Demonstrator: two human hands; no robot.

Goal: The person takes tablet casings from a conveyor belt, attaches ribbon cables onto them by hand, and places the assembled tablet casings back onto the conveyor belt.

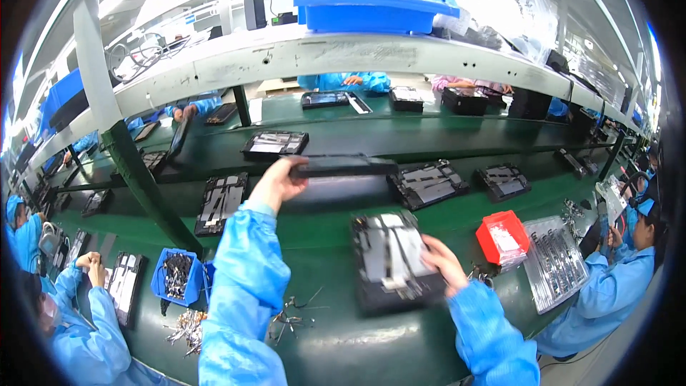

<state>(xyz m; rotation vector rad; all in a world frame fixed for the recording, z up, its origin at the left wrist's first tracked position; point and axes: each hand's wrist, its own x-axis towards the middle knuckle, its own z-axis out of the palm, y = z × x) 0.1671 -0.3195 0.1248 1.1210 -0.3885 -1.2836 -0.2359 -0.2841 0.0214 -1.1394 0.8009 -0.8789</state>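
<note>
Has the blurred black device stack (393, 261), topped with grey panels, over the green counter (332, 354); cannot tell, for the blur, whether resting there or slightly raised. Grips a thin black slab (344, 165) in the left hand (279, 184), beyond the stack and toward its left, with fingers closed on the slab's left end, holding it nearly level and edge-on. Lays the right hand (444, 263) against the stack's right edge, fingers loosely curled; cannot tell how far closed, nor whether bearing any weight. Shows an open device housing (430, 184) beyond the stack and to its right. Includes a red bin (502, 236) of pale pieces to the right of the stack, and a clear tray (554, 264) of small parts farther right of it. Has thin wiry pieces (291, 317) near the stack on its left, then, farther left of it, a heap of small metallic parts (188, 330) and a blue bin (176, 276) of dark parts. Includes a co-worker in blue (89, 329) far left of the stack.
</note>
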